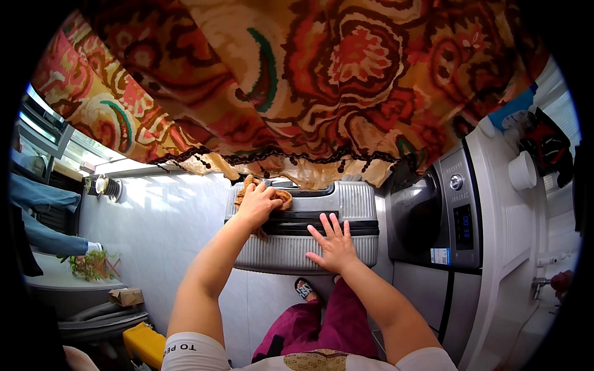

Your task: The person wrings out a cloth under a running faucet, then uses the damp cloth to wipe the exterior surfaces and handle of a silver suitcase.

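A silver-grey ribbed suitcase (359, 201) stands in front of me, with a black zip band (365, 228) running across its top side. My left hand (257, 204) presses a bunched orange-brown cloth (284, 198) onto the suitcase's left part, fingers closed on it. Part of the cloth is hidden beneath that hand, and a bit of it hangs down by the wrist. Farther right, my right hand (336, 247) lies with fingers spread on the near shell and the zip band, holding nothing. A dark handle (312, 192) shows on the suitcase just beyond the cloth.
Patterned red and tan fabric (297, 80) with a beaded fringe hangs low over the suitcase's far side. A front-loading washing machine (461, 179) stands close on the right. Jeans (43, 198), a small plant (93, 264) and a yellow object (143, 343) are at left.
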`<state>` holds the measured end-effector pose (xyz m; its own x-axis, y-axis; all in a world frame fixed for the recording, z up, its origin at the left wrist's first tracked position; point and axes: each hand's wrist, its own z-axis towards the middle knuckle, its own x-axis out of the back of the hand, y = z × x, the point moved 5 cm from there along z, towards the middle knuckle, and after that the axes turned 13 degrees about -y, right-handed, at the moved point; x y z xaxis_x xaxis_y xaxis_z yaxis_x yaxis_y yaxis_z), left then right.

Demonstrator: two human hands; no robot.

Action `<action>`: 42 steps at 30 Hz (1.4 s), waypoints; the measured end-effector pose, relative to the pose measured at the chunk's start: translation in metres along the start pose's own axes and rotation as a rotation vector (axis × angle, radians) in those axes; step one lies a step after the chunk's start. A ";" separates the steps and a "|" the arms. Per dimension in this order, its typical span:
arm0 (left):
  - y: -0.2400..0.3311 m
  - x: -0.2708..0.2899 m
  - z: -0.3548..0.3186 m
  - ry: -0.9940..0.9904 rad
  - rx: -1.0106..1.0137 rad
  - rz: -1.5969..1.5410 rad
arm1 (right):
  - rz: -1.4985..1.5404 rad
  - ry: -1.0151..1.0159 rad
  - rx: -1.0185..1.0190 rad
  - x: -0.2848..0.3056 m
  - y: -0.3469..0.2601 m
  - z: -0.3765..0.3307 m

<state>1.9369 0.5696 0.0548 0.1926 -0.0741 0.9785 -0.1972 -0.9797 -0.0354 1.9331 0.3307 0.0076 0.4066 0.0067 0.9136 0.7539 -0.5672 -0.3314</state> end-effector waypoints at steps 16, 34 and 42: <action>0.019 -0.005 0.008 0.139 -0.097 -0.036 | -0.021 -0.069 -0.024 0.005 -0.001 0.002; -0.045 -0.020 -0.051 0.230 0.453 -0.112 | -0.025 -0.103 -0.006 0.003 0.007 0.004; -0.038 -0.022 -0.030 -0.258 0.552 -0.327 | -0.050 -0.086 -0.013 0.007 0.009 0.005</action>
<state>1.9114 0.6143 0.0411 0.3951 0.2666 0.8791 0.4147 -0.9056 0.0883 1.9451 0.3300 0.0100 0.4119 0.1053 0.9051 0.7680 -0.5747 -0.2826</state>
